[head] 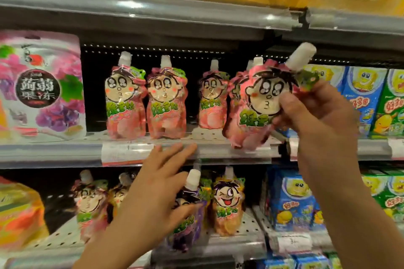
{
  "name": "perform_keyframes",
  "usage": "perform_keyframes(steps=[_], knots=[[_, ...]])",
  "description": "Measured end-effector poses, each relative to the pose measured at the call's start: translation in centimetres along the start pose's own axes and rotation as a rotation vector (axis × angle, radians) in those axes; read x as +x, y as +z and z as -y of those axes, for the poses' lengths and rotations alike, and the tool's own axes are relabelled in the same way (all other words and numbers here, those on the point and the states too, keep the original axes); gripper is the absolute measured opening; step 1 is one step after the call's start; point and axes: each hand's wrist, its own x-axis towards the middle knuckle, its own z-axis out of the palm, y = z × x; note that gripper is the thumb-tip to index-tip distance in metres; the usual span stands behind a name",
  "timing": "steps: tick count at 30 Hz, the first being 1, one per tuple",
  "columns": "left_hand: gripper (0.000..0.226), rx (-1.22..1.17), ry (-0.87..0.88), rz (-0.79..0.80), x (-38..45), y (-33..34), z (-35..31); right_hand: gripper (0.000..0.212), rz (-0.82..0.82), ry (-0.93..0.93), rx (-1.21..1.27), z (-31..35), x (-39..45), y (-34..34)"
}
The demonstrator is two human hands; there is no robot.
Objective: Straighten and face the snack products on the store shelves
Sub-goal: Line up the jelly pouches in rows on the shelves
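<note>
1. Looking through the head view, the only one given, take the middle shelf (196, 137) as the landmark: the right hand (314, 116) pinches a pink jelly pouch (260, 102) by its right edge, thumb across the printed face and fingers curled behind, the pouch tilted with its white cap leaning right and its base at the shelf's front lip
2. The left hand (157, 183) is spread wide and holds nothing; it hovers just below the shelf's front rail, in front of a purple pouch (188, 214) on the shelf beneath
3. The likeliest slip, as I judge it: set down at this tilt, the soft pouch could topple forward off the lip or knock the pouch standing just behind it; the narrow edge pinch gives little control of the base
4. The open left hand could also brush over the purple pouch, which already leans
5. The held pouch is glossy pink with a cartoon face and green lettering, face to the front; its lower part is blurred
6. On the shelf to its left stand three matching pouches (166, 98), upright, unevenly spaced, one set further back
</note>
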Motion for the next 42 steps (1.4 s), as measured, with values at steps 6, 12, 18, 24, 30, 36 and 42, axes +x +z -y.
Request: perform_keyframes(steps=[6, 12, 18, 24, 30, 36, 42], knots=[[0.039, 0.075, 0.06, -0.043, -0.2, 0.3, 0.5, 0.008, 0.084, -0.211, -0.326, -1.1, 4.1, 5.1], [0.039, 0.128, 0.054, -0.042, -0.2, 1.0, 0.6, 0.012, 0.177, -0.206, -0.597, -2.4, 4.9, 6.0], [0.037, 0.133, 0.039, -0.102, 0.1, 1.9, 0.3, 0.01, 0.259, 0.102, -0.398, -3.2, 5.6, 5.9], [0.036, 0.098, 0.045, -0.164, 0.2, 2.3, 0.3, 0.005, 0.283, 0.263, -0.244, -3.7, 6.6, 6.2], [0.036, 0.074, 0.053, -0.183, 0.2, 2.2, 0.2, 0.015, 0.319, 0.238, -0.182, -4.0, 6.1, 5.8], [0.038, 0.05, 0.032, -0.206, 0.4, 2.4, 0.1, 0.028, 0.117, -0.057, -0.15, -1.8, 0.1, 2.6], [0.045, 0.088, -0.03, -0.158, 0.2, 2.1, -1.2, 0.009, 0.409, 0.231, -0.14, -4.5, -11.2, -0.7]])
